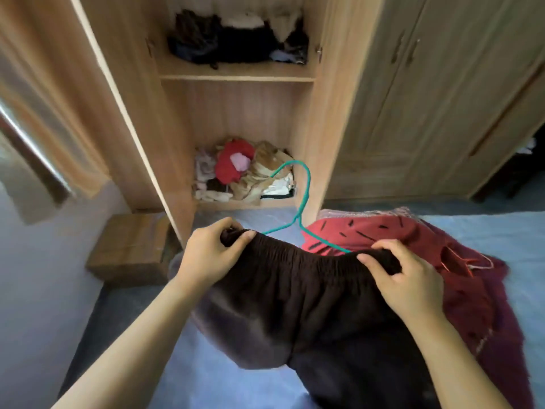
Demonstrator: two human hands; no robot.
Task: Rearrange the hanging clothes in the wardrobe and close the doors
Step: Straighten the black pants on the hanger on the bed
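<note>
A dark brown garment (309, 293) with a gathered elastic waistband hangs in front of me over the bed. My left hand (211, 252) grips the left end of the waistband. My right hand (404, 278) grips its right end. A teal wire hanger (306, 184) sticks up from behind the waistband, its hook pointing toward the wardrobe. The wardrobe (236, 75) stands open ahead, with its left door (124, 113) swung out toward me. A red garment with black marks (368, 231) lies on the bed to the right.
Dark folded clothes (236, 39) fill the wardrobe's upper shelf, and a jumbled pile of clothes (236, 169) sits at its bottom. A cardboard box (132, 246) stands on the floor at left. The blue bedsheet (486, 237) spreads below. Closed wardrobe doors (427, 98) stand at right.
</note>
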